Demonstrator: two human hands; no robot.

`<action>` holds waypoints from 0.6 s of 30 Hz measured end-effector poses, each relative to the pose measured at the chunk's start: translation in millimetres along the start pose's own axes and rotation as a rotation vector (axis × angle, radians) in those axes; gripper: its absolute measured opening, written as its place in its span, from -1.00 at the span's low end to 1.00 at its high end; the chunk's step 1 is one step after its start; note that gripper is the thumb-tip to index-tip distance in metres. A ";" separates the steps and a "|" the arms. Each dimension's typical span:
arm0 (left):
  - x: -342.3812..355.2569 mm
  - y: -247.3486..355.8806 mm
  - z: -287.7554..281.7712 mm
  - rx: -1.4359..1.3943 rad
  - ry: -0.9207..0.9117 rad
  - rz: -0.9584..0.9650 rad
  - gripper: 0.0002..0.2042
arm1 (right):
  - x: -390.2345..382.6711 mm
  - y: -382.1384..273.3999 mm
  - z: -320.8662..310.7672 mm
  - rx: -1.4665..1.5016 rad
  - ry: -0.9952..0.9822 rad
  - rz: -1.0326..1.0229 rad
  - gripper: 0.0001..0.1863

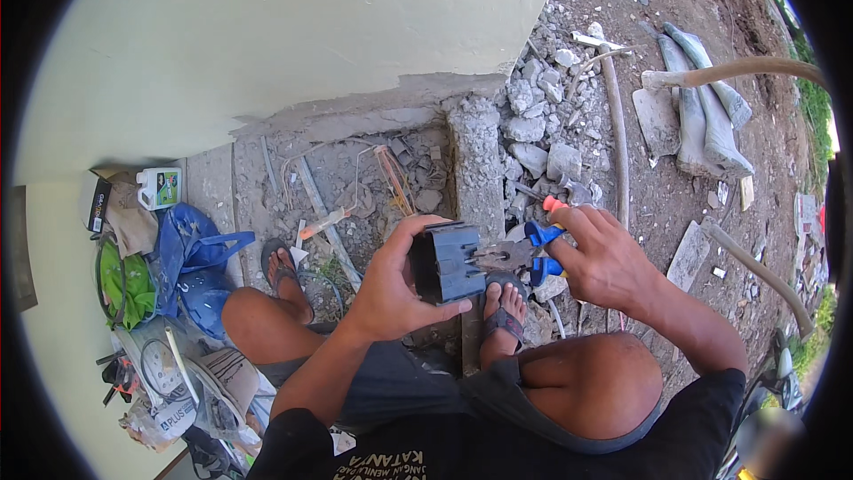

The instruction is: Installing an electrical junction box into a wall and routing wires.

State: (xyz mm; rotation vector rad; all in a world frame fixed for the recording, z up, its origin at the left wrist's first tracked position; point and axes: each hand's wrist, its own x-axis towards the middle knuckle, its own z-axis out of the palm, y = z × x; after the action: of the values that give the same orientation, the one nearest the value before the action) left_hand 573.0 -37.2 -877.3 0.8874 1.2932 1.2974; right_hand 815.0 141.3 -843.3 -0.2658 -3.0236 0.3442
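In front of my knees my left hand (382,293) is closed around a black plastic box (451,265), which looks like an electrical junction box. Thumb and fingers clasp it from opposite sides. My right hand (609,258) grips pliers (508,255) by their blue handles. The metal jaws point left and meet the box's right side; whether they bite on its wall I cannot tell. Beyond the box, a screwdriver (324,223) with a pale orange handle lies on the dirt. A tool with a red handle (553,204) shows just past my right hand.
A concrete ledge (475,160) runs beside a dug-out pit. Rubble (533,124) lies to its right, with a long wooden pole (615,133) and grey boots (702,107) farther over. At left sit a blue bag (191,244), a white jug (160,188) and a green bag (124,284).
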 end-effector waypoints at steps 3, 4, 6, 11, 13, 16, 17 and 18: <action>7.0 4.0 -11.9 0.306 -0.029 0.223 -0.17 | 3.1 -3.0 -4.7 -0.045 -0.015 -0.004 -0.83; 8.8 5.6 -15.4 0.306 -0.029 0.223 -0.17 | 4.2 -2.3 -5.7 -0.045 -0.014 -0.005 -0.83; 10.4 9.0 -19.7 0.397 -0.062 0.285 -0.18 | 5.6 -0.4 -7.1 -0.034 -0.064 -0.019 -0.83; 5.4 7.3 -7.6 0.110 -0.038 0.052 -0.18 | -1.1 -3.1 1.9 -0.004 -0.016 -0.009 -0.84; 1.7 6.2 3.2 -0.080 -0.008 -0.060 -0.18 | 0.0 -5.4 3.4 -0.017 -0.010 0.028 -0.85; -1.4 7.2 12.2 -0.511 0.104 -0.459 -0.12 | 2.5 -5.9 4.2 -0.102 -0.028 0.085 -0.85; -0.8 2.7 8.2 -0.511 0.106 -0.460 -0.12 | 4.5 -4.5 3.8 -0.073 -0.025 0.062 -0.85; 0.6 -1.0 2.4 -0.268 0.051 -0.270 -0.12 | 5.2 -3.3 3.1 -0.043 -0.023 0.037 -0.85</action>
State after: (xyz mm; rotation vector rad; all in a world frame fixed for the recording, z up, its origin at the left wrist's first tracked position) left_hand 575.4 -36.3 -878.0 0.4769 1.1971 1.2470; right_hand 809.0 138.4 -845.3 -0.3232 -3.0551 0.2874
